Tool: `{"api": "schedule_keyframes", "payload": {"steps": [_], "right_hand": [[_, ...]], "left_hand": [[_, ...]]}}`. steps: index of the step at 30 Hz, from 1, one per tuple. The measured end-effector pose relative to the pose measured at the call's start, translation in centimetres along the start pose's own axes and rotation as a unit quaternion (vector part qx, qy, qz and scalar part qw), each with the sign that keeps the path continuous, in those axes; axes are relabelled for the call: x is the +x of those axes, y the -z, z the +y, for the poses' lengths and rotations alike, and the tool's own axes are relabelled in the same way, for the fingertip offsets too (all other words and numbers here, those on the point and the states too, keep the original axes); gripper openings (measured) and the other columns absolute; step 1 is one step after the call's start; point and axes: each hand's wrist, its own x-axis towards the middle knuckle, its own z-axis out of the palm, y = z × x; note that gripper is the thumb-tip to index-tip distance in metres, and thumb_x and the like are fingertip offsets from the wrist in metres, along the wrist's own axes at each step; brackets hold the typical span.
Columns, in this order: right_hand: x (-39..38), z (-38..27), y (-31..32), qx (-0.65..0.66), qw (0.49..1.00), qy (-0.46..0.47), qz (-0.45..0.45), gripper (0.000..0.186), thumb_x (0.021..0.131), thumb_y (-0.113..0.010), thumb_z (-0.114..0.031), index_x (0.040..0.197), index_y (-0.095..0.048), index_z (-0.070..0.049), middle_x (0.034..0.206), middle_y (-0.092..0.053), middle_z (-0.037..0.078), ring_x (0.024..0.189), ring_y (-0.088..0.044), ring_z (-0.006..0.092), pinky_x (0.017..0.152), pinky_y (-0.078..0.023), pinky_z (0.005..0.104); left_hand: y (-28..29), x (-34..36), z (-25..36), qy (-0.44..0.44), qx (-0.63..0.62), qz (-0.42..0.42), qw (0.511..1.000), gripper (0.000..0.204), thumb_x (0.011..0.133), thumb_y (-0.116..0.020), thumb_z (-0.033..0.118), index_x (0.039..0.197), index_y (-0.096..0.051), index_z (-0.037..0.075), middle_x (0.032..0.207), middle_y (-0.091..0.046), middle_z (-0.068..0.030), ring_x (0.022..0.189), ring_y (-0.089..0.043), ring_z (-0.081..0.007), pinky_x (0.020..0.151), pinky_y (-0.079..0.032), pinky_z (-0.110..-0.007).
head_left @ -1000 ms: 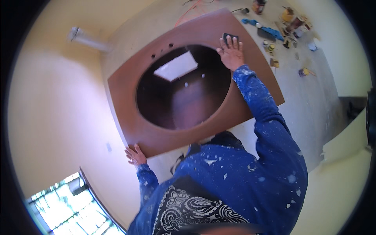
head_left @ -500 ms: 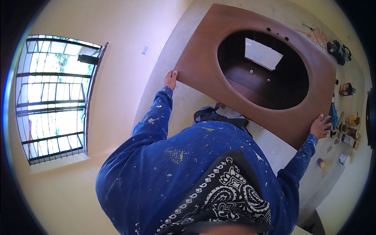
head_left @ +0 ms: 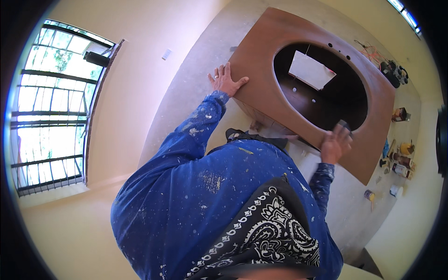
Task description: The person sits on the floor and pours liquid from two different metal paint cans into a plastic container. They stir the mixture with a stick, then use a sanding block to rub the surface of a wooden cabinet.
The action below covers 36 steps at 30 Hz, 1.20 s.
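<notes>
A brown vanity top (head_left: 261,51) with a large oval cutout stands in front of me, with small round holes along its far edge. Its dark inside (head_left: 343,105) shows through the oval, along with a pale four-sided patch (head_left: 310,70). My left hand (head_left: 226,81) rests with fingers spread at the left end of the near edge. Between the oval and the near edge, my right hand (head_left: 335,145) is on the brown surface, slightly blurred. A small dark pad (head_left: 344,125) shows at its fingertips; its exact kind is unclear.
Along the floor at the right lie several cans and bottles, among them a yellow container (head_left: 407,148) and a white tub (head_left: 396,190). A dark power tool (head_left: 394,74) and an orange cord (head_left: 372,53) lie at the far right. A barred window (head_left: 53,112) is at the left.
My right hand has moved left from the right end to beside the oval, with the dark pad. My left hand has gone from gripping the left corner to lying spread on the top.
</notes>
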Motion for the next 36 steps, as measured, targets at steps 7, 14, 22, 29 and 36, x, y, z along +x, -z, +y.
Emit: {"api": "schedule_keyframes", "payload": {"steps": [7, 14, 22, 29, 36], "right_hand": [[-1.6, 14.3, -9.9, -0.069, 0.924, -0.375, -0.016, 0.050, 0.099, -0.052, -0.046, 0.143, -0.056, -0.023, 0.151, -0.048, 0.015, 0.129, -0.046, 0.0466, 0.095, -0.039, 0.0653], [7.6, -24.8, 3.5, 0.292, 0.952, 0.088, -0.040, 0.068, 0.102, -0.044, -0.054, 0.160, -0.034, -0.019, 0.167, -0.026, 0.017, 0.156, -0.015, 0.0402, 0.123, -0.005, 0.0612], [14.7, -34.4, 5.8, 0.359, 0.889, 0.282, -0.024, 0.059, 0.103, -0.046, -0.049, 0.154, -0.043, -0.020, 0.164, -0.032, 0.015, 0.152, -0.021, 0.0442, 0.125, -0.013, 0.0590], [3.9, 12.1, -11.5, 0.203, 0.959, -0.187, -0.066, 0.057, 0.099, -0.049, -0.043, 0.151, -0.046, -0.019, 0.157, -0.039, 0.017, 0.141, -0.033, 0.0473, 0.118, -0.024, 0.0626], [6.0, 20.3, -17.3, -0.072, 0.956, -0.282, 0.048, 0.046, 0.094, -0.054, -0.046, 0.130, -0.058, -0.018, 0.127, -0.057, 0.015, 0.110, -0.053, 0.0378, 0.088, -0.044, 0.0558]], "left_hand": [[1.8, 2.4, -9.7, 0.142, 0.047, -0.027, 0.988, 0.088, 0.093, -0.055, 0.068, 0.160, -0.031, 0.016, 0.160, -0.042, -0.0179, 0.149, -0.035, -0.0388, 0.119, -0.013, -0.069], [-2.5, 2.3, -14.6, 0.002, -0.154, -0.096, 0.983, 0.074, 0.091, -0.069, 0.042, 0.153, -0.044, 0.011, 0.140, -0.061, -0.0228, 0.130, -0.058, -0.0392, 0.112, -0.041, -0.052], [-7.6, 3.2, -21.3, -0.286, -0.178, -0.099, 0.936, 0.035, 0.095, -0.063, 0.027, 0.121, -0.071, 0.005, 0.114, -0.074, -0.0181, 0.100, -0.072, -0.0299, 0.094, -0.054, -0.040], [-9.8, -23.2, -30.7, -0.061, 0.062, -0.379, 0.921, 0.032, 0.099, -0.055, 0.033, 0.115, -0.070, 0.010, 0.099, -0.072, -0.0155, 0.090, -0.070, -0.0286, 0.083, -0.056, -0.044], [-12.7, -22.6, -18.7, 0.066, -0.148, -0.373, 0.913, 0.038, 0.099, -0.056, 0.034, 0.123, -0.067, 0.007, 0.094, -0.072, -0.0118, 0.084, -0.067, -0.0230, 0.075, -0.054, -0.041]]}}
